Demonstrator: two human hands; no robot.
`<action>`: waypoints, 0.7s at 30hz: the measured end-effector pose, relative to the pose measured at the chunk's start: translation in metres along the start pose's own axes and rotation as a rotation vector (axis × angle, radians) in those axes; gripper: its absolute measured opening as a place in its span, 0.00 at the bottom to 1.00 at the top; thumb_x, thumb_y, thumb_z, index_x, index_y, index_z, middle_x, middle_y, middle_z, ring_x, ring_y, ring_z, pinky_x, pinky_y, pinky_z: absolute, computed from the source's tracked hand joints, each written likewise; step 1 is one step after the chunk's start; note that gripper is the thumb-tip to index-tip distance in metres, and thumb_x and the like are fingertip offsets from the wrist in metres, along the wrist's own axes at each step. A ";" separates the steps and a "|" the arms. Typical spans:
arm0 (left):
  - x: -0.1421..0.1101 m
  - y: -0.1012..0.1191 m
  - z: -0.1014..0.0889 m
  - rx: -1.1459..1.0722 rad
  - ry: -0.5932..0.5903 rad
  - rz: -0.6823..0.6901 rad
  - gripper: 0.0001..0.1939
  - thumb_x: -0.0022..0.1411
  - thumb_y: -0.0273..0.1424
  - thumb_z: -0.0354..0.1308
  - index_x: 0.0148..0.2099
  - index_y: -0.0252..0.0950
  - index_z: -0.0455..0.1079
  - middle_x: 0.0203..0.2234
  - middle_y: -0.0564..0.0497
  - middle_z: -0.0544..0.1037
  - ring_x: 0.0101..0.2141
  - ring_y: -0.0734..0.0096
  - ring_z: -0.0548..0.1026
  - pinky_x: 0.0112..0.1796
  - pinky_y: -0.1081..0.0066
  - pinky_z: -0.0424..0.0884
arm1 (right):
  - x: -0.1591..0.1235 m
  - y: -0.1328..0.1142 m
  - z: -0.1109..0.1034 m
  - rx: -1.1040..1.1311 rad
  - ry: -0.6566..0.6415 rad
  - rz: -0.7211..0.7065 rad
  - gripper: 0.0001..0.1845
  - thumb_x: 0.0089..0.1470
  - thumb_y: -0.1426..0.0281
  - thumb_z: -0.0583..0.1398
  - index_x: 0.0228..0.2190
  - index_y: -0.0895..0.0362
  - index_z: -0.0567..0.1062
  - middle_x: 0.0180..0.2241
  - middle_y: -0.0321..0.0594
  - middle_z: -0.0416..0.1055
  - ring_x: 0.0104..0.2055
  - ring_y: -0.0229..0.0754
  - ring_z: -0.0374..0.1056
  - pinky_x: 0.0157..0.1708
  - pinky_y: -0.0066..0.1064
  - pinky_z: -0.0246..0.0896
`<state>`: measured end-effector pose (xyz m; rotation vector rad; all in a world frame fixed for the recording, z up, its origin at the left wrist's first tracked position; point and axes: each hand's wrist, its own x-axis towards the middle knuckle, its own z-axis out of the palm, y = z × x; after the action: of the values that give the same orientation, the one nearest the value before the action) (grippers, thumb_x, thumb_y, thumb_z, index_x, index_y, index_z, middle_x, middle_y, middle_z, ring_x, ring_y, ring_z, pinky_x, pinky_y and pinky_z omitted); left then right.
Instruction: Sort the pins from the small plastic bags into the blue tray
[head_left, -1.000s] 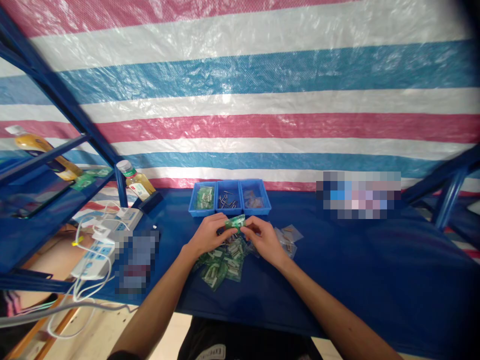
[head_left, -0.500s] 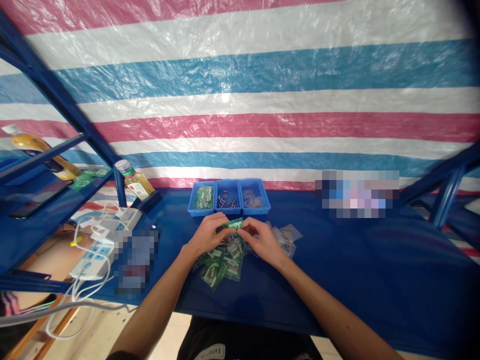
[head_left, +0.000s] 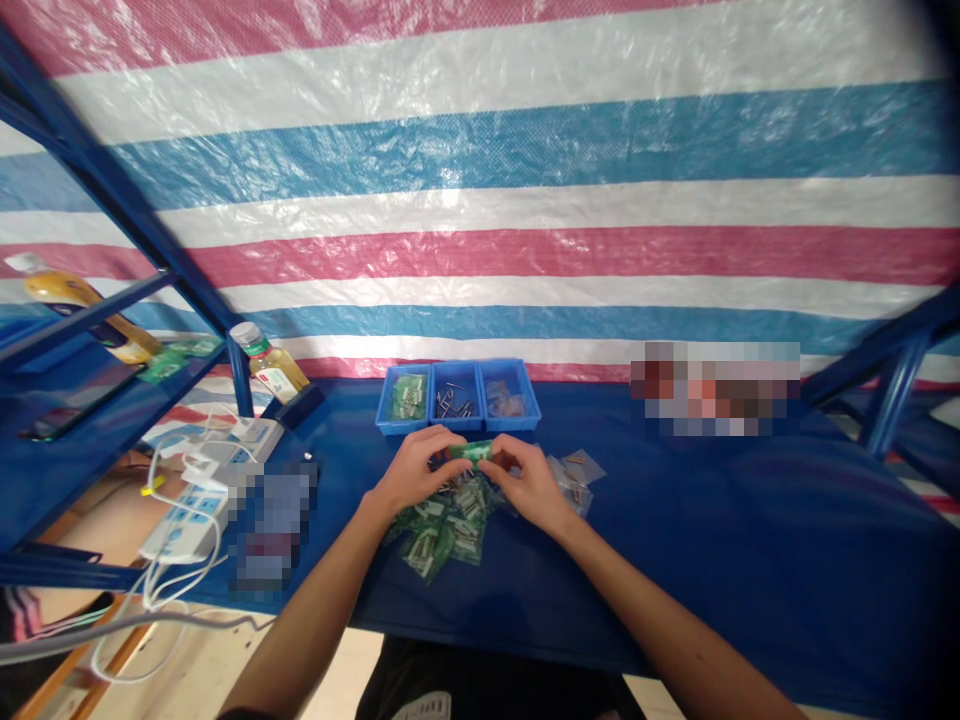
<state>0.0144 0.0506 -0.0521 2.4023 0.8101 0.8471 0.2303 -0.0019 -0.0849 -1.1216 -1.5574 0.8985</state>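
Note:
Between my two hands is a small green plastic bag (head_left: pixel 474 452), pinched at its left side by my left hand (head_left: pixel 420 468) and at its right side by my right hand (head_left: pixel 527 482). Both hands are closed on it, thumbs toward me. Under and in front of them lies a pile of green bags with metal pins inside (head_left: pixel 439 528), partly covered by my fingers. Clear bags with brownish pieces (head_left: pixel 576 478) lie beside my right hand. Beyond my hands stand three joined blue bins (head_left: pixel 457 425), holding green bags, loose metal pins and clear bags.
A capped bottle (head_left: pixel 271 368) and white power strips (head_left: pixel 196 508) with tangled cables are on the left. A pixelated flat object (head_left: pixel 274 525) lies near them. Another pixelated item (head_left: pixel 716 390) is at the back right. Blue frame posts (head_left: pixel 896 390) flank the blue table (head_left: pixel 750 560); another person's limb shows far left.
The green bag has turned a little flatter and shifted slightly right between my fingers. My hands stay in nearly the same place.

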 end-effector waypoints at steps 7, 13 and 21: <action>0.002 0.000 0.002 -0.041 0.026 0.020 0.13 0.71 0.37 0.59 0.39 0.33 0.76 0.32 0.47 0.77 0.34 0.69 0.74 0.37 0.70 0.69 | -0.001 0.003 0.003 0.018 -0.062 0.021 0.10 0.58 0.61 0.64 0.34 0.54 0.74 0.25 0.31 0.67 0.26 0.38 0.61 0.28 0.29 0.58; 0.002 0.001 0.003 -0.058 0.013 0.048 0.13 0.72 0.37 0.58 0.39 0.33 0.76 0.33 0.45 0.78 0.35 0.67 0.75 0.39 0.69 0.71 | 0.000 -0.004 0.001 0.025 -0.010 -0.016 0.11 0.62 0.60 0.62 0.36 0.55 0.77 0.29 0.35 0.72 0.30 0.39 0.65 0.32 0.30 0.60; 0.000 0.002 0.004 -0.041 0.017 0.006 0.11 0.70 0.38 0.60 0.44 0.34 0.76 0.33 0.48 0.77 0.33 0.70 0.73 0.36 0.71 0.70 | 0.000 -0.002 -0.002 0.013 0.042 -0.064 0.14 0.62 0.60 0.63 0.27 0.55 0.74 0.27 0.35 0.70 0.28 0.40 0.63 0.32 0.31 0.59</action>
<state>0.0183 0.0486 -0.0537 2.3664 0.7848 0.8791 0.2323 -0.0029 -0.0828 -1.0690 -1.5424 0.8365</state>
